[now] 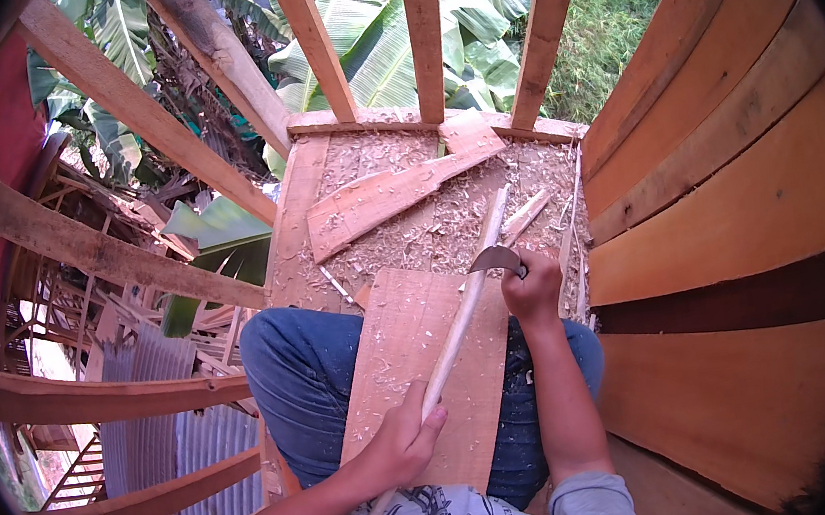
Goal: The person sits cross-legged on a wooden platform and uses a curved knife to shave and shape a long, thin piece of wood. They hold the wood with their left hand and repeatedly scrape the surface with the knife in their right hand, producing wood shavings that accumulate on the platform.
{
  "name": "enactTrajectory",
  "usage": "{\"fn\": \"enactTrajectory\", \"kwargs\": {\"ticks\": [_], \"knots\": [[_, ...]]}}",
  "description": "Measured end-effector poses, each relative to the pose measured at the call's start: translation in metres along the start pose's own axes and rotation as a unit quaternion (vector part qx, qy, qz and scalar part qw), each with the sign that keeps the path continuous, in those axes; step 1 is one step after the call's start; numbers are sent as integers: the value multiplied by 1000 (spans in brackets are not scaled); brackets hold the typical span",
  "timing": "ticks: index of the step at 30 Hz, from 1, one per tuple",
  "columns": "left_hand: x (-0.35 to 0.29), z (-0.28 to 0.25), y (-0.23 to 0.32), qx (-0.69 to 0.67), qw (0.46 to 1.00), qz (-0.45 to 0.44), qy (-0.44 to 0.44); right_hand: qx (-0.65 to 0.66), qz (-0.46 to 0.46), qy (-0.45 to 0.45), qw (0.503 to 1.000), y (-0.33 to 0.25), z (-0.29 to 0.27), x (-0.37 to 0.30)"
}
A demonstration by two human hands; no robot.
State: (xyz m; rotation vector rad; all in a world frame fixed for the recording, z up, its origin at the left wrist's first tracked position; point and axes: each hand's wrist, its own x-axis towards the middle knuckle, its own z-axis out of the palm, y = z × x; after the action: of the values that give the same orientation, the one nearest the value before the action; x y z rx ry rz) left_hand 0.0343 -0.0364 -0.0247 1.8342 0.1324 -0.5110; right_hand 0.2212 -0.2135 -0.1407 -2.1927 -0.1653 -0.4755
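Observation:
My left hand (407, 441) is closed round the lower part of a long pale wooden stick (454, 336). The stick slants away from my body, up and to the right, over a wide board (398, 360) that rests across my lap. In my right hand (533, 285) is a knife with a dark, curved blade (499, 259). Its blade lies across the stick towards the far end. The fingers of my right hand wrap round the handle and hide it. Small shavings are scattered on the board.
Wood shavings (400, 234) cover the floor ahead, where an irregular plank (396, 199) and a short wood piece (526, 215) lie. Wooden railing bars (424, 35) stand in front and on the left. A plank wall (730, 214) rises close on the right.

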Motion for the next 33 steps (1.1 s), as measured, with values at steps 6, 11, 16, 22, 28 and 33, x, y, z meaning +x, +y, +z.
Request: {"fn": "enactTrajectory", "kwargs": {"ticks": [6,11,16,22,28,33], "knots": [[-13,11,-6,3,998,-30,-57,16,199,11,980,9,-11,19],[-8,9,2,-7,997,-6,-73,108,178,34,978,31,-12,25],[5,-24,-9,-268,959,-65,-69,63,212,7,975,11,-15,19],[14,-19,-18,-264,955,-85,-102,-10,-1,-68,998,-16,-14,3],[0,-9,-18,-209,971,-86,-79,-60,63,-45,995,-1,-10,12],[-5,-3,-1,-176,978,-33,-105,-10,147,-42,988,11,-20,25]]}}
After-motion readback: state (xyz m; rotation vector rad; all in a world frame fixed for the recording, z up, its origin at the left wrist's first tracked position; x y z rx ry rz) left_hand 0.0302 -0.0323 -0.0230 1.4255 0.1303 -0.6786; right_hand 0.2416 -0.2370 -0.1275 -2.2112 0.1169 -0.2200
